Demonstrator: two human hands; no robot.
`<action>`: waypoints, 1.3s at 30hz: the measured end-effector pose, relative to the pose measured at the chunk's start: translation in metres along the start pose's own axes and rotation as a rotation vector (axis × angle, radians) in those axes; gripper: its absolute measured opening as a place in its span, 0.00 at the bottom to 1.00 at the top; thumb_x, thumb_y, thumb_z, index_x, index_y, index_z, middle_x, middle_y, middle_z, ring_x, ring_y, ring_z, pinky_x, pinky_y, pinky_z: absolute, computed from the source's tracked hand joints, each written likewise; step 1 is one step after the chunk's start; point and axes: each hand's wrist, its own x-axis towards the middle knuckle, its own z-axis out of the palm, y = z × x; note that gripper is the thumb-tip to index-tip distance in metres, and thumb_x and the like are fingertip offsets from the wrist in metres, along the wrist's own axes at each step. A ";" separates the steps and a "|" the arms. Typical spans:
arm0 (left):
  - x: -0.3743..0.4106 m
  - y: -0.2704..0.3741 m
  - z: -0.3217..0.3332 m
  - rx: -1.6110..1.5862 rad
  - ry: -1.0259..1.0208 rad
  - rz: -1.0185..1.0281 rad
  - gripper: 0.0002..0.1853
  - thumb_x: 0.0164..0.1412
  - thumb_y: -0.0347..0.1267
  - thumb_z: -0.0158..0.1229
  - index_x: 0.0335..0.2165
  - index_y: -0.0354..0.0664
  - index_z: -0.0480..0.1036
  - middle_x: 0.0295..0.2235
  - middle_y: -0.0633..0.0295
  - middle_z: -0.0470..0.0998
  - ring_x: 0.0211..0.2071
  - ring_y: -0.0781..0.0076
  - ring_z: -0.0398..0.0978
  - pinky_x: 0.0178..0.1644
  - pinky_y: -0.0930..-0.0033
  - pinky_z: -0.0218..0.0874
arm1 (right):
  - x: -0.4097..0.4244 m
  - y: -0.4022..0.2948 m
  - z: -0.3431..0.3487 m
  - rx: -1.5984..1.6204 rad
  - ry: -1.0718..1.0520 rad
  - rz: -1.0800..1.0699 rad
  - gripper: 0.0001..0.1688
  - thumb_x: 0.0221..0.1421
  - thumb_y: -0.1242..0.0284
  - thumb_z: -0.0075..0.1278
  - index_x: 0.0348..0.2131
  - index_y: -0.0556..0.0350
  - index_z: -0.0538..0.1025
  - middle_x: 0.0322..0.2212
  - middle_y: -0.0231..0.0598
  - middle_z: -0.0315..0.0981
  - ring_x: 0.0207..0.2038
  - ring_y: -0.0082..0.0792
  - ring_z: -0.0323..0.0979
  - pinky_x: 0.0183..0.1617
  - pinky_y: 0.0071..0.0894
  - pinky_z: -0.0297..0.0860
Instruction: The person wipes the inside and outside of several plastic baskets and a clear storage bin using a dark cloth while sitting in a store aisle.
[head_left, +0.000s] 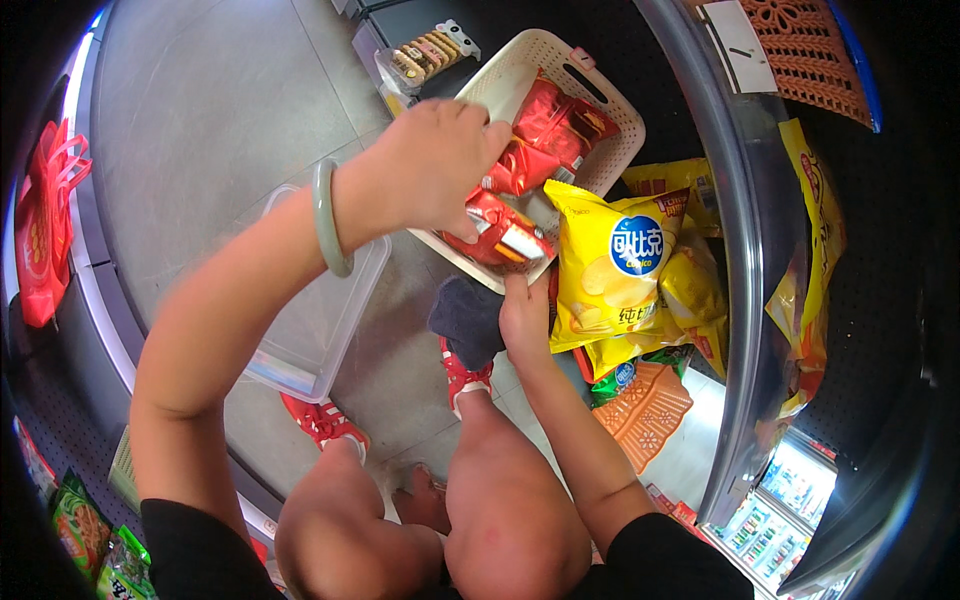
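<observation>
My left hand (431, 169), with a pale green bangle at the wrist, is over a white perforated plastic basket (630, 124). Its thumb and fingers are spread apart beside a red snack packet (499, 232); whether they touch it is hard to tell. More red packets (555, 120) lie in the basket's far half. At the basket's near end is my right hand (526, 322), fingers up against the rim. A dark grey cloth (466, 319) is gripped in that hand and hangs to its left. Right beside it stands a yellow Copico potato chip bag (611, 262).
A clear plastic bin (322, 330) sits on the tiled floor near my red shoes (326, 420). Packed biscuits (431, 56) lie on a ledge beyond the basket. A shelf edge (739, 262) curves along the right, with an orange lattice basket (645, 412) below the chip bags.
</observation>
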 end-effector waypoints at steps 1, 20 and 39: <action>-0.001 0.004 -0.005 -0.051 -0.100 -0.072 0.46 0.28 0.47 0.75 0.46 0.37 0.65 0.37 0.49 0.74 0.43 0.49 0.73 0.48 0.56 0.65 | -0.001 -0.001 0.000 0.004 0.000 0.012 0.36 0.57 0.72 0.39 0.61 0.70 0.52 0.59 0.61 0.55 0.62 0.54 0.55 0.66 0.38 0.50; 0.066 -0.089 0.003 -1.457 0.125 -0.848 0.36 0.51 0.57 0.65 0.49 0.41 0.73 0.45 0.56 0.76 0.45 0.62 0.75 0.52 0.65 0.64 | -0.069 0.009 -0.035 -0.199 -0.263 0.102 0.34 0.58 0.69 0.37 0.61 0.64 0.53 0.52 0.64 0.66 0.55 0.62 0.64 0.57 0.46 0.62; 0.021 0.009 0.029 -0.062 -0.069 -0.120 0.28 0.50 0.33 0.59 0.52 0.46 0.69 0.44 0.52 0.76 0.41 0.57 0.78 0.43 0.59 0.70 | -0.069 0.013 -0.040 -0.220 -0.293 0.064 0.33 0.58 0.69 0.38 0.60 0.67 0.54 0.51 0.65 0.66 0.54 0.64 0.65 0.56 0.47 0.63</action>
